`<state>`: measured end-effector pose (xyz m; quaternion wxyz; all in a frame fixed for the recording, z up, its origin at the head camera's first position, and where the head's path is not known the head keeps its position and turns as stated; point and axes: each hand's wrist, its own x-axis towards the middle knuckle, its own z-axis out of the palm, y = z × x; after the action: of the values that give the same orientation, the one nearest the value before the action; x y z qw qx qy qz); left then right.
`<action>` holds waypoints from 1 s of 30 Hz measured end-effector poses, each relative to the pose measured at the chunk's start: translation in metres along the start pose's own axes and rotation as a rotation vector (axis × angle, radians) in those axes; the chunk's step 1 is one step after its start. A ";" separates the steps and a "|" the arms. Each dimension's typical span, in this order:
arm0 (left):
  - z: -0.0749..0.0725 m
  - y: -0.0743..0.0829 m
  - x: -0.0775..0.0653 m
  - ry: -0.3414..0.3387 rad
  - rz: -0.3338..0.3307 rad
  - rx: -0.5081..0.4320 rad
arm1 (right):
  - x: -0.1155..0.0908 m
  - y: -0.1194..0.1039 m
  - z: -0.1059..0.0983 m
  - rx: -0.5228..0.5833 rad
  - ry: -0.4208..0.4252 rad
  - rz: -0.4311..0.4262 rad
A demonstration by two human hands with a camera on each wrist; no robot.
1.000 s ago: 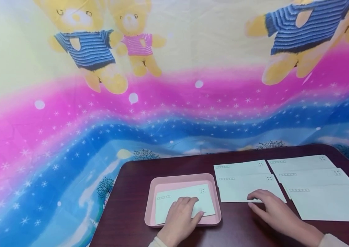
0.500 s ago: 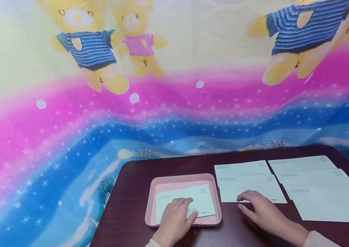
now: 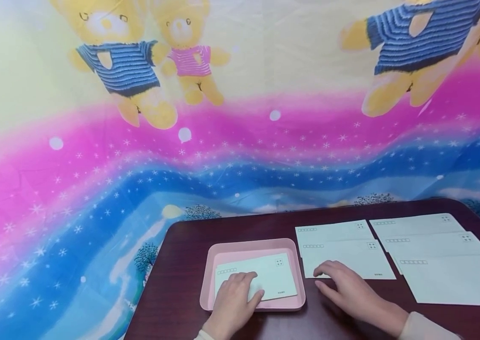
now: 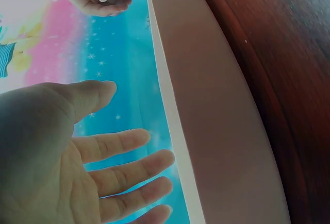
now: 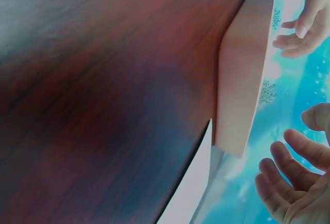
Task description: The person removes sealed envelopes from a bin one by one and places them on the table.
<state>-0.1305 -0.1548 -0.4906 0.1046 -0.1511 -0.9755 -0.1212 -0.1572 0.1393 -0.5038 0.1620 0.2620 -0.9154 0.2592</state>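
Note:
A pink tray [image 3: 248, 245] stands on the dark table, holding a white envelope [image 3: 271, 278] with a row of small boxes and a stamp square. My left hand [image 3: 232, 300] is over the tray's front part, covering the envelope's lower left; in the left wrist view its fingers [image 4: 131, 175] are spread and above the tray wall. Right of the tray, my right hand [image 3: 348, 290] is near the front edge of another white envelope [image 3: 346, 259], its fingers loosely bent. Nothing lies in either palm, as the wrist views show.
Behind that envelope, partly covered by it, lies another envelope [image 3: 333, 231]. Farther right, three overlapping envelopes form a column, the front envelope [image 3: 461, 281] being nearest. A patterned curtain [image 3: 240, 118] with printed bears hangs behind the table [image 3: 180, 264].
My right hand has moved left across the front of the middle envelopes, towards the tray. My left hand has drawn slightly back and left, uncovering more of the tray's envelope.

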 end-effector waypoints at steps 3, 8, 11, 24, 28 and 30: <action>0.001 -0.004 0.000 0.021 -0.006 0.003 | 0.005 -0.004 0.001 0.014 -0.006 -0.004; 0.002 -0.007 0.002 0.052 -0.009 0.010 | 0.015 -0.011 0.005 0.050 -0.049 0.021; 0.002 -0.009 0.004 0.064 -0.013 0.010 | 0.021 -0.016 0.010 0.058 -0.055 0.018; 0.003 -0.021 0.007 0.058 -0.065 -0.002 | 0.045 -0.032 0.024 0.117 -0.097 0.011; 0.001 -0.025 0.008 0.059 -0.067 0.007 | 0.050 -0.034 0.032 0.121 -0.115 0.006; 0.001 -0.026 0.008 0.061 -0.066 0.017 | 0.054 -0.036 0.035 0.117 -0.129 -0.001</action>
<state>-0.1468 -0.1766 -0.4945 0.1318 -0.1142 -0.9772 -0.1208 -0.1862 0.0722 -0.4949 0.0873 0.2879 -0.9070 0.2947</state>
